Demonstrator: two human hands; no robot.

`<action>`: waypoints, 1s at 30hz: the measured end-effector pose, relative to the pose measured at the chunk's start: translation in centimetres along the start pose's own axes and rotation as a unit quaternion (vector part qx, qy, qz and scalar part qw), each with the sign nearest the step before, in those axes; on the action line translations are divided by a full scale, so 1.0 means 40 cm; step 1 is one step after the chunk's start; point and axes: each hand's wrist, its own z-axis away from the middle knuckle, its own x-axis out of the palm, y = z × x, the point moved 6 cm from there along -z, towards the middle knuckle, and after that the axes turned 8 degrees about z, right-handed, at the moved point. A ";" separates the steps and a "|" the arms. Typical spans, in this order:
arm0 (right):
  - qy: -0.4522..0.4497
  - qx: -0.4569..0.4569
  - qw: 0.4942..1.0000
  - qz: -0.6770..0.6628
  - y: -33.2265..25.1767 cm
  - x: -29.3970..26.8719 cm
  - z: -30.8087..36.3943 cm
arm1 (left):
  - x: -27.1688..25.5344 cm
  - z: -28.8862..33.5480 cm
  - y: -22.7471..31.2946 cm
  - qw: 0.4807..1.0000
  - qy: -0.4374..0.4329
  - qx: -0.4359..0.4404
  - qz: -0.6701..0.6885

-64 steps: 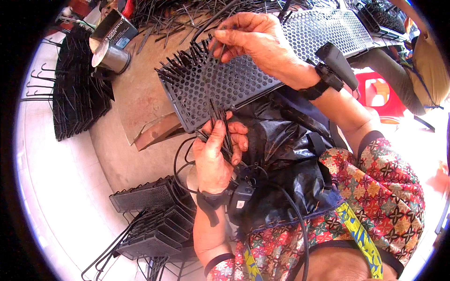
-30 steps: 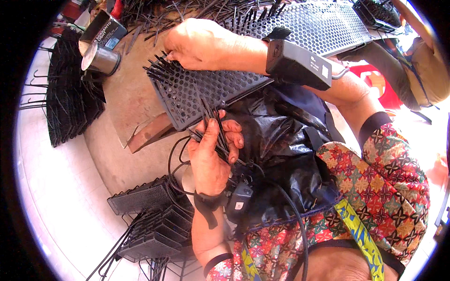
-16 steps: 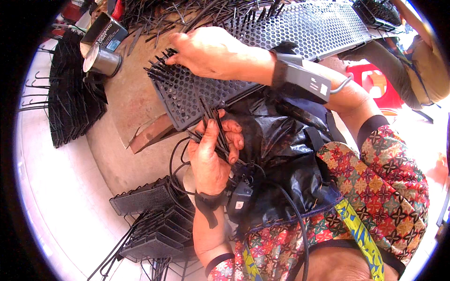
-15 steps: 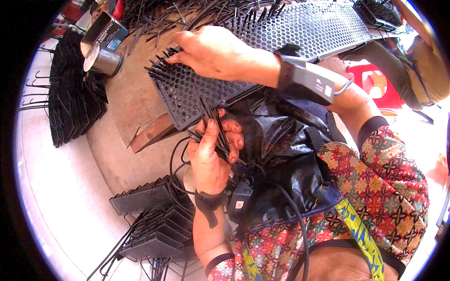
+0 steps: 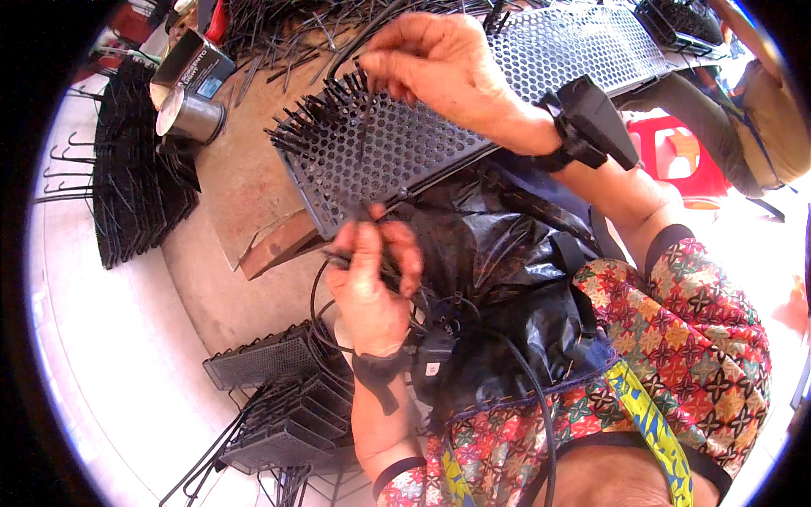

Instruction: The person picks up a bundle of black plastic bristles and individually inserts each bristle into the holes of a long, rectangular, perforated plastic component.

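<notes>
A black perforated panel (image 5: 397, 148) lies slanted in front of me, its near corner toward my left hand. Short black strips (image 5: 317, 118) stand up in rows along its far left edge. At the upper end of those rows, my right hand (image 5: 448, 80) has its fingers pinched together, seemingly on one thin black strip partly hidden by the fingers. Just below the panel's near corner, my left hand (image 5: 376, 283) is curled round a bunch of thin dark strips, smeared by motion. Both wrists carry black strapped devices.
A metal tin (image 5: 190, 116) and a dark box (image 5: 194, 63) stand at the far left of the brown tabletop (image 5: 228, 182). Loose black strips (image 5: 291, 34) lie behind. Black mesh racks (image 5: 279, 431) stack at lower left. A person and a red stool (image 5: 680, 156) are at right.
My right hand has moved right and up along the panel's far edge, uncovering more standing strips. The left hand has shifted slightly and its fingers are now blurred.
</notes>
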 end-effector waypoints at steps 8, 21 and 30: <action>0.115 -0.287 0.930 0.201 -0.026 0.022 -0.020 | -0.032 -0.005 0.047 0.993 0.073 0.091 0.012; 0.003 -0.380 0.861 0.339 -0.012 0.100 0.001 | -0.042 -0.006 0.031 0.996 0.060 0.060 0.000; -0.131 -0.230 0.913 0.312 0.014 0.103 0.051 | -0.042 0.010 0.015 0.992 0.091 0.085 -0.011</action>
